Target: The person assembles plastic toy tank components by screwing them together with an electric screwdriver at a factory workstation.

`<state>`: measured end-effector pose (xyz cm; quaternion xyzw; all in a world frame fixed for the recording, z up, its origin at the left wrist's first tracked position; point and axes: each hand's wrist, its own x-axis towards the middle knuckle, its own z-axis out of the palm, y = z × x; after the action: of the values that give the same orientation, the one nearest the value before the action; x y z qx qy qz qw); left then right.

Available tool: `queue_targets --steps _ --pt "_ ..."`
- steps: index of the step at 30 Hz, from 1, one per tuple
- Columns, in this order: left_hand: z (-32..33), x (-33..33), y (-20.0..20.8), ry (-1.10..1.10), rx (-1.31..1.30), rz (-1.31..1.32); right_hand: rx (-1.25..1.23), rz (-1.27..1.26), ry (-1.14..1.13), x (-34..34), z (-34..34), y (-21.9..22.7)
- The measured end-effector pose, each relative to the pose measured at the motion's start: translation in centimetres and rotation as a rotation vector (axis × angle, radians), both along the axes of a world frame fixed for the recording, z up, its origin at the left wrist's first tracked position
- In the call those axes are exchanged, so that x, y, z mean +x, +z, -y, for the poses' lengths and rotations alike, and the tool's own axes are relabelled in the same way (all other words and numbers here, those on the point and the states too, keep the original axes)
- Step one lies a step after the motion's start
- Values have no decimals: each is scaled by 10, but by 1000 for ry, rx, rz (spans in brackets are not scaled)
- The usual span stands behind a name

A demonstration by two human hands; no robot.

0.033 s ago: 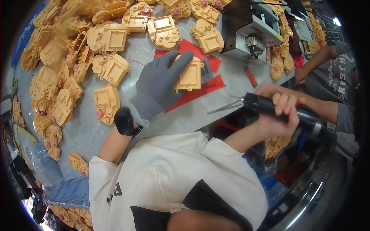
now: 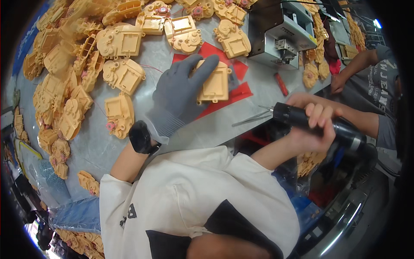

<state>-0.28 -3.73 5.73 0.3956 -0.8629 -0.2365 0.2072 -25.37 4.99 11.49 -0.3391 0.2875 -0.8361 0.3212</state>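
My left hand (image 2: 177,88), in a grey glove, grips a yellow plastic casing (image 2: 216,84) with a rectangular recess. Thumb and fingers hold its left and upper sides, over a red sheet (image 2: 242,91) on the grey table. A dark grey piece behind the casing's right side is mostly hidden. Bare, my right hand (image 2: 317,125) wraps round a black electric screwdriver (image 2: 293,115), held nearly level with its thin bit toward the left. Metal tweezers (image 2: 254,118) lie near the table edge, just left of the bit.
Many similar yellow casings (image 2: 64,97) with thin red wires cover the table's left and far sides. A grey-and-black machine (image 2: 280,41) stands at the far right, with a red-handled tool (image 2: 281,84) near it. Another person's hand (image 2: 337,83) is at the right.
My left hand and the casing have shifted very slightly to the right, with the casing turned a little. The right hand and screwdriver are almost unmoved.
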Motion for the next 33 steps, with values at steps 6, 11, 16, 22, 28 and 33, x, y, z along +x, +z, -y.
queue_targets --steps 6,11,16,22,28,33 --pt "-4 -38 -8 180 -81 195 -9 -35 102 -11 -1 -7" --pt "3 -50 -4 140 -47 445 37 -106 -46 -3 15 -11" --pt "-15 -37 8 148 -156 178 10 -227 -109 -1 12 -8" --pt "4 -41 -13 -3 -220 173 -3 -374 -455 -21 50 9" --pt "-12 -20 -7 162 -155 -64 -47 -361 -446 -45 106 11" --pt "-22 -16 -42 200 -98 -237 52 -517 -361 -47 130 4"
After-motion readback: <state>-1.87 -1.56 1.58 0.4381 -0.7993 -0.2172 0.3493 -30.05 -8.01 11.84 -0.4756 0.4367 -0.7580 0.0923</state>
